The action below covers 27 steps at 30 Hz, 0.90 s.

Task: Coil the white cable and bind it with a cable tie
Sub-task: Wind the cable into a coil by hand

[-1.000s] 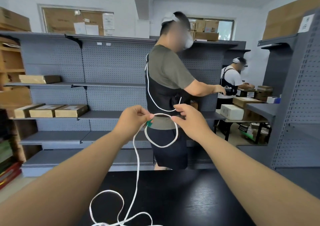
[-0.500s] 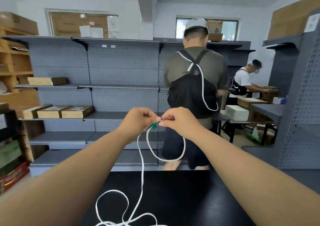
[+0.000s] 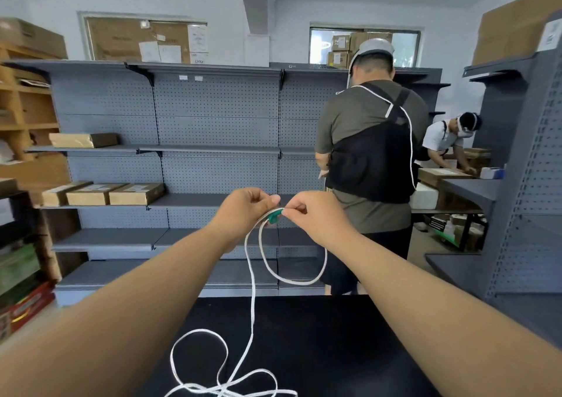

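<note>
"Where's the cable just now?"

"Most of the white cable lies slack in loose bends on the black table, nearest me. One strand climbs to a single loop hanging under my hands."

"How would you handle this step?"

"One loop looks too few to bind, I'd judge. I'd gather more turns of matching size first, with the green cable tie kept clear of them."

"And the hands?"

"Both raised on outstretched arms, knuckles nearly meeting. My left hand grips the cable at the loop's top. My right hand pinches the tie's end between thumb and forefinger. Grey shelving stands beyond."
</note>
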Each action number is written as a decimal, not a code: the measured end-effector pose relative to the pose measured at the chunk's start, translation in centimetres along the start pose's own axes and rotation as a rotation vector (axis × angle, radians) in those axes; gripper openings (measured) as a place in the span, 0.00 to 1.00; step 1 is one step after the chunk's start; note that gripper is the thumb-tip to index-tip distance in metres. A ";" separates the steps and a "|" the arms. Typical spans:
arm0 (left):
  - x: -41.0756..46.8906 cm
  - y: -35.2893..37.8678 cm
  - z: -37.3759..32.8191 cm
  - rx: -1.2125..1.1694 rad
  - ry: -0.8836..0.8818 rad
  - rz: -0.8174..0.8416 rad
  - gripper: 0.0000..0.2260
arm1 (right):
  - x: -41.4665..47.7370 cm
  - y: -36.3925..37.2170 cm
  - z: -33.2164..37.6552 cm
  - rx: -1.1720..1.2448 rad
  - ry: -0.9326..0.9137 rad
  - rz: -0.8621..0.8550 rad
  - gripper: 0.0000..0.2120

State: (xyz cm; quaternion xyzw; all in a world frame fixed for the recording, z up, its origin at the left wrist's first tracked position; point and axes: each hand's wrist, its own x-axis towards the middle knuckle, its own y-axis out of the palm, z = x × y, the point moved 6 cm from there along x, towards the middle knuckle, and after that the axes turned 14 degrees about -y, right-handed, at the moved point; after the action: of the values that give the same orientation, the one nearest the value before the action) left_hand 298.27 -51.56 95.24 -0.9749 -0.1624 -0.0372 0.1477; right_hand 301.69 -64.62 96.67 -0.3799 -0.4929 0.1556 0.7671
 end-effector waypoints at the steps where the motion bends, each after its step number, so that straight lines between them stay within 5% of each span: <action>1: 0.0 0.0 0.1 0.000 -0.005 0.015 0.11 | -0.1 -0.2 -0.2 -0.021 0.004 -0.023 0.08; 8: 0.2 0.3 0.7 0.040 -0.042 0.055 0.02 | -0.7 -1.5 -1.8 -0.153 0.075 -0.255 0.10; 13: -0.1 0.6 0.2 0.173 0.040 -0.120 0.02 | -1.4 -1.4 -2.2 -0.169 0.111 -0.346 0.09; 18: -0.5 0.5 -0.7 0.451 0.159 -0.295 0.05 | -1.6 -0.9 -2.2 -0.172 0.090 -0.216 0.07; 22: -0.3 0.9 -1.3 0.749 0.243 -0.333 0.10 | -1.6 -0.3 -1.5 -0.203 -0.001 -0.080 0.16; 27: -0.2 2.4 -1.5 1.029 0.352 -0.321 0.14 | -1.4 0.7 -0.7 -0.296 -0.068 -0.004 0.12</action>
State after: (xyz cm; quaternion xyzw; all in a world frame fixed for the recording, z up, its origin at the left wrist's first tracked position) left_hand 298.80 -54.24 96.00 -0.7196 -0.2788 -0.1373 0.6210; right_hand 301.77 -65.34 95.10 -0.4824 -0.5369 0.0925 0.6859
